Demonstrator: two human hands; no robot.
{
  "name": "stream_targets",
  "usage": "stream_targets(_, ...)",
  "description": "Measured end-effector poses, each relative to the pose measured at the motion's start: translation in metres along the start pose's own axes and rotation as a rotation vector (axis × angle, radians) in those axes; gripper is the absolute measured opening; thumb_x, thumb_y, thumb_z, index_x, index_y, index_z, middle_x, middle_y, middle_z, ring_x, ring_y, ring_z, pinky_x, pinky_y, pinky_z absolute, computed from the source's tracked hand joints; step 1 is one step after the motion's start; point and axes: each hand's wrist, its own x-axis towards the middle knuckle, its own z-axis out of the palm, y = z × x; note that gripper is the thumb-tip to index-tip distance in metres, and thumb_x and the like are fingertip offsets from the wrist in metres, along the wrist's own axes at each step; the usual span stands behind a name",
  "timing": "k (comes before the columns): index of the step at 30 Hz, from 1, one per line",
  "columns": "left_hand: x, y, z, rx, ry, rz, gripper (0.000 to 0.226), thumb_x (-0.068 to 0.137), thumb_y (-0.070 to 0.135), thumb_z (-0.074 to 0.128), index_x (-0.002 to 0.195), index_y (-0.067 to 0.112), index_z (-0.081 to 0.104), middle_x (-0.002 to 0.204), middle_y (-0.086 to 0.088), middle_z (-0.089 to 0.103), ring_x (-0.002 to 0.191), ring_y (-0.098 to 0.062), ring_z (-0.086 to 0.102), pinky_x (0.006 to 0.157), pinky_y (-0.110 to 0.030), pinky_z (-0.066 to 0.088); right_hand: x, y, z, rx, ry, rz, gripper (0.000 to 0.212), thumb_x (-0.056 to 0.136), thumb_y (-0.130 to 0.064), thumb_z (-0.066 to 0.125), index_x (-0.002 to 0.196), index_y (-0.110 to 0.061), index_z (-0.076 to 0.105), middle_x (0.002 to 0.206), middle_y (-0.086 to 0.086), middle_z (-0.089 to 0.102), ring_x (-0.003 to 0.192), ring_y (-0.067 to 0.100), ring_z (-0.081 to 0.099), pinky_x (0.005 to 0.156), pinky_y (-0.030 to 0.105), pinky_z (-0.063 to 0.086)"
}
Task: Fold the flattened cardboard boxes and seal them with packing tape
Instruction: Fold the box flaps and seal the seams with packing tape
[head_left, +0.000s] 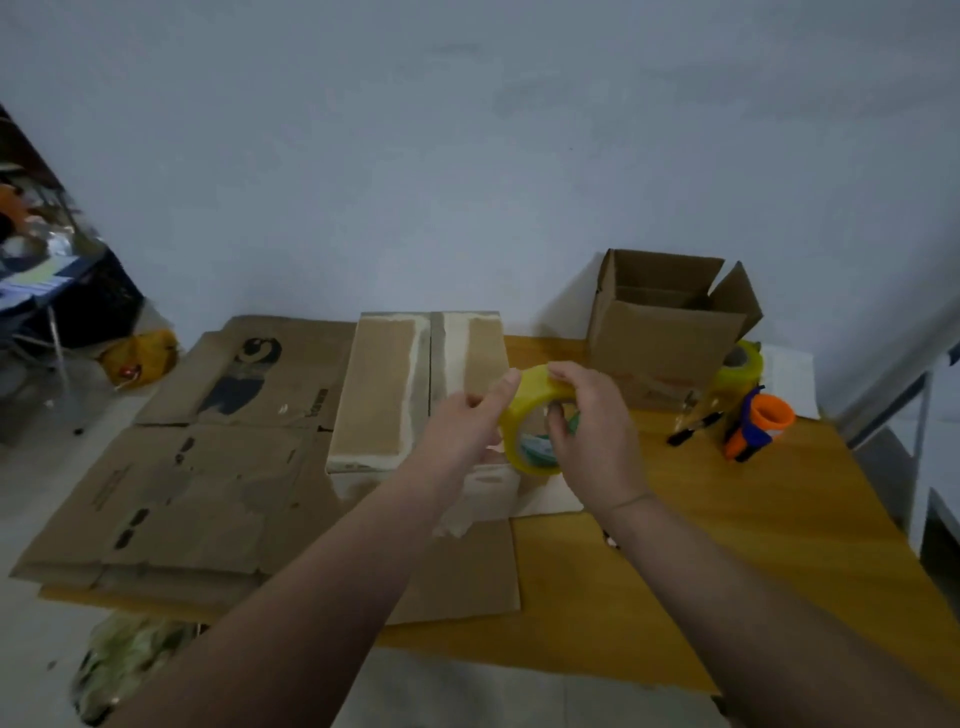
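A folded cardboard box with its top flaps closed stands in the middle of the wooden table. Above its near right corner I hold a yellow roll of packing tape. My right hand grips the roll, fingers through its core. My left hand pinches the roll's left rim with thumb and forefinger. Flattened cardboard boxes lie stacked on the table's left side.
An open cardboard box stands at the back right. Beside it are a second yellow tape roll, an orange and blue tape dispenser and a black marker. A white wall is close behind. Clutter sits on the floor at the left.
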Motion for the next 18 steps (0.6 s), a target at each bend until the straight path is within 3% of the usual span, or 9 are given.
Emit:
stream_targets(3,-0.001,0.004,-0.012,-0.222,0.052,-0.079,0.032,0.091,0.036,0.063,0.101,0.006,0.062,0.086,-0.003,0.058,0.075,-0.014,0.054,0.065,-0.024,0.046,0.007,-0.005,0.008,-0.101,0.078,-0.385,0.027,0.084,-0.004,0.054,0.110,-0.009,0.057,0.099,0.013,0.068,0.099,0.020,0.051,0.086,0.035,0.050)
stream_targets(5,-0.002,0.003,-0.022,-0.207,0.087,0.003,0.017,0.092,0.022,0.063,0.090,0.005,0.061,0.077,-0.005,0.054,0.071,-0.016,0.050,0.066,-0.026,0.047,0.008,-0.006,0.013,-0.091,0.082,-0.485,0.030,0.085,-0.009,0.050,0.115,-0.011,0.051,0.104,0.013,0.066,0.100,0.021,0.051,0.088,0.032,0.047)
stream_targets(6,-0.003,0.002,-0.028,-0.111,0.106,0.077,0.016,0.093,0.019,0.061,0.086,0.005,0.059,0.074,-0.006,0.053,0.070,-0.017,0.050,0.068,-0.029,0.047,0.008,-0.008,0.015,-0.049,0.046,-0.433,0.034,0.086,-0.012,0.051,0.121,-0.013,0.049,0.112,0.009,0.061,0.101,0.020,0.051,0.086,0.030,0.048)
stream_targets(8,-0.007,0.001,-0.038,0.039,0.150,0.215,0.018,0.094,0.019,0.058,0.082,0.005,0.055,0.075,-0.006,0.053,0.072,-0.018,0.052,0.072,-0.035,0.049,0.009,-0.012,0.014,0.083,-0.076,-0.151,0.049,0.089,-0.025,0.058,0.135,-0.017,0.044,0.126,0.001,0.044,0.108,0.016,0.050,0.087,0.026,0.048)
stream_targets(11,-0.013,0.001,-0.059,0.035,0.191,0.333,0.022,0.096,0.014,0.054,0.076,0.011,0.046,0.071,-0.001,0.051,0.069,-0.014,0.051,0.072,-0.033,0.047,0.017,-0.010,0.012,0.242,-0.246,0.250,0.078,0.081,-0.056,0.063,0.146,-0.023,0.035,0.138,-0.008,0.031,0.126,0.009,0.037,0.099,0.023,0.038)
stream_targets(13,-0.013,0.000,-0.074,0.063,0.156,0.392,0.021,0.097,0.013,0.051,0.076,0.013,0.045,0.071,0.000,0.053,0.069,-0.012,0.053,0.074,-0.035,0.046,0.023,-0.010,0.013,0.559,-0.386,0.446,0.087,0.072,-0.064,0.059,0.147,-0.031,0.032,0.142,-0.009,0.033,0.128,0.010,0.041,0.097,0.023,0.042)
stream_targets(15,-0.012,0.000,-0.083,0.089,0.109,0.459,0.021,0.098,0.012,0.049,0.077,0.016,0.045,0.073,-0.001,0.053,0.070,-0.010,0.052,0.075,-0.034,0.045,0.025,-0.013,0.022,0.993,-0.527,0.665,0.093,0.068,-0.076,0.054,0.147,-0.031,0.034,0.145,-0.004,0.043,0.128,0.018,0.048,0.104,0.040,0.043)
stream_targets(16,-0.013,0.000,-0.085,0.100,0.098,0.487,0.021,0.098,0.011,0.049,0.078,0.016,0.045,0.074,-0.002,0.052,0.069,-0.010,0.051,0.074,-0.031,0.045,0.025,-0.018,0.027,1.138,-0.568,0.755,0.095,0.067,-0.079,0.050,0.146,-0.027,0.037,0.143,0.001,0.050,0.127,0.022,0.052,0.105,0.048,0.041)
stream_targets(18,-0.013,0.002,-0.087,0.096,0.076,0.532,0.020,0.098,0.011,0.048,0.079,0.015,0.045,0.075,-0.004,0.051,0.070,-0.010,0.050,0.073,-0.028,0.044,0.025,-0.025,0.037,1.274,-0.555,0.822,0.097,0.064,-0.079,0.058,0.141,-0.022,0.044,0.136,0.005,0.058,0.122,0.023,0.057,0.100,0.047,0.045)
